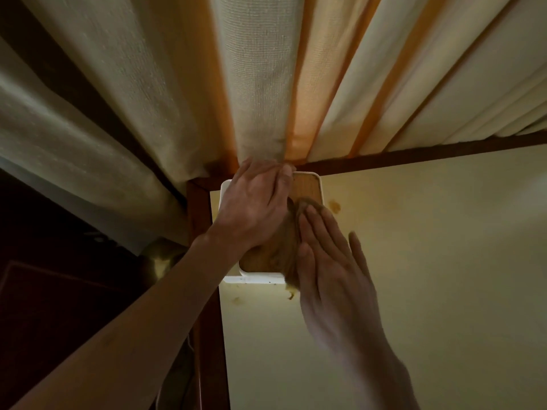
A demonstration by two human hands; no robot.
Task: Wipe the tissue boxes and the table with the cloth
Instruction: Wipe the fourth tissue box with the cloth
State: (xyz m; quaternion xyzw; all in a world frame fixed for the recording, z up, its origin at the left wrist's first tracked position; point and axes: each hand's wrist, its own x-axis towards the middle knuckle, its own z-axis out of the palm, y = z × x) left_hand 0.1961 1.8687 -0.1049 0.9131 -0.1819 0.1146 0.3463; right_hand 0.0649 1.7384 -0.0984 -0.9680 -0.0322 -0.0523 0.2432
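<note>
We steady tissue box (307,187) at table's (429,261) 10 o'clock corner: left hand (254,202) gripping, right hand (331,261) flat on cloth (288,250). Risk: hard push slides box off edge.

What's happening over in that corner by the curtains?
A person is cleaning a tissue box at the table's corner. The left hand rests on the box, steadying it, while the right hand presses a brown cloth flat against the wooden lid. A few stains show on the table nearby.
</note>
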